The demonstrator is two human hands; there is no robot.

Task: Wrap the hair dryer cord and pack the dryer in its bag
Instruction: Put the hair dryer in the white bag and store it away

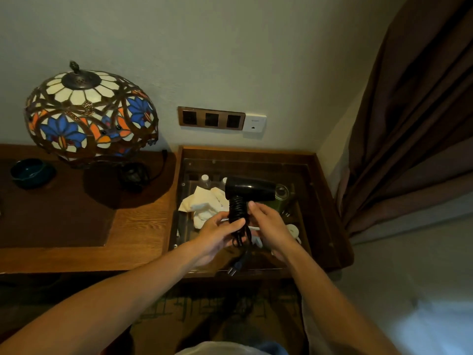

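Your two bare forearms reach up from the bottom edge, nearest the lens, and meet over the glass-topped side table [320,190]. Going left to right: a dark bowl [32,172] sits on the wooden desk [138,226], with the stained-glass lamp [89,111] just beside it. Your left hand [217,237] has its fingers curled around the lower part of the black cord [236,208], thumb pressed across the coils. That cord is wound in tight turns round the handle of the hair dryer [252,189], which you hold upright above the glass, barrel pointing right. Loose loops hang below your left hand, and the plug [234,270] dangles beneath them. Your right hand [271,226] has its fingers close together, fingertips touching the wrapped handle. A cream cloth bag [204,203] lies crumpled behind the dryer, resting on the glass. Brown curtain [414,124] hangs at far right.
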